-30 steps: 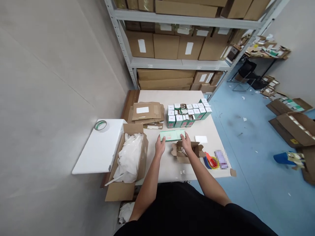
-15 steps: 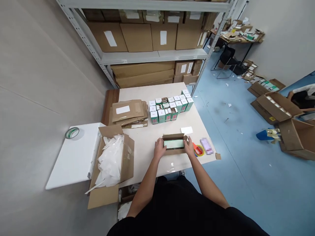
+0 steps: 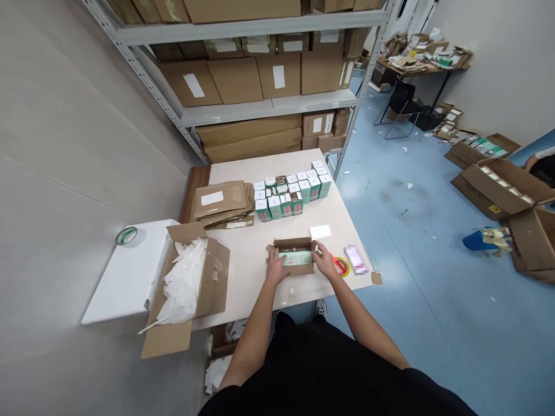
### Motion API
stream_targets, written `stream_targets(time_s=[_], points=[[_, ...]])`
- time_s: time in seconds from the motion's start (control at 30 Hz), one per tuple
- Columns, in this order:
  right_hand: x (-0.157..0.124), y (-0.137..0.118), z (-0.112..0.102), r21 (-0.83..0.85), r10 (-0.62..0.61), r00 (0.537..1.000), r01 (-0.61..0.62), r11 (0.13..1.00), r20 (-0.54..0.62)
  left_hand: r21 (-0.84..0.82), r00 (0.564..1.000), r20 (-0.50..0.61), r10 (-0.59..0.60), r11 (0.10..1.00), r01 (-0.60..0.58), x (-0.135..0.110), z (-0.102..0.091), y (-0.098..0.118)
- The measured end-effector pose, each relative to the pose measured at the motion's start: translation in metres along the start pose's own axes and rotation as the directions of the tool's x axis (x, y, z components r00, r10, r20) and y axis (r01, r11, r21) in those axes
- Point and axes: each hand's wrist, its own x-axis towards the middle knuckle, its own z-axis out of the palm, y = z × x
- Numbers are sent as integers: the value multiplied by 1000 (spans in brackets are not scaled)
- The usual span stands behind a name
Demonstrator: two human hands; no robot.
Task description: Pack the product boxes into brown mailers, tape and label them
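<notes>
Near, mid tabletop (image 3: 248,263): both hands at small open carton (image 3: 299,270). L hand (image 3: 276,268) = fingers apart at carton's left end, thumb over left end of green box (image 3: 298,258). R hand (image 3: 322,261) = at right-end flap, digits close. Can't tell if either grip is clamped or just resting. Green box sits lengthwise in carton mouth, depth unclear; print on it too small to read.

Step in hand: prob. seating box in carton. Next move likely calls for pressing it level, fingers clear of flaps.

Near L: larger carton (image 3: 212,283) w/ white crumpled sheeting (image 3: 184,286). R of hands: purple pixelated item (image 3: 356,259), text n/a. Bit farther: white card (image 3: 320,231), no legible writing. Far: cardboard pile (image 3: 221,199) w/ white label, unreadable; green-white boxes (image 3: 275,207) in rows, pinkish marks, brand illegible. Farthest: shelf (image 3: 255,107), tags too small.
</notes>
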Motion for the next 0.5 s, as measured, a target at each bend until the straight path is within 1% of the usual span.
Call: stream_targets(time_s=[0.03, 0.1, 0.2, 0.37, 0.43, 0.5], points=[[-1, 1, -5, 9, -4, 1000, 4, 1000, 23, 13, 998, 39, -55, 998, 55, 0, 5, -4], [-3, 2, -13, 24, -19, 998, 18, 1000, 63, 18, 993, 46, -107, 994, 106, 1, 15, -11], [-8, 7, -22, 30, -36, 994, 33, 999, 107, 9, 994, -27, -110, 994, 110, -2, 30, -13], [-17, 12, -30, -6, -13, 988, 14, 1000, 155, 13, 974, -180, -135, 990, 140, -16, 46, 4], [-20, 12, -32, -14, -11, 984, 14, 1000, 180, -4, 968, -204, -143, 989, 145, -23, 48, 11], [-21, 10, -34, -18, -9, 978, 12, 1000, 209, -21, 965, -205, -162, 987, 161, -30, 51, 18]])
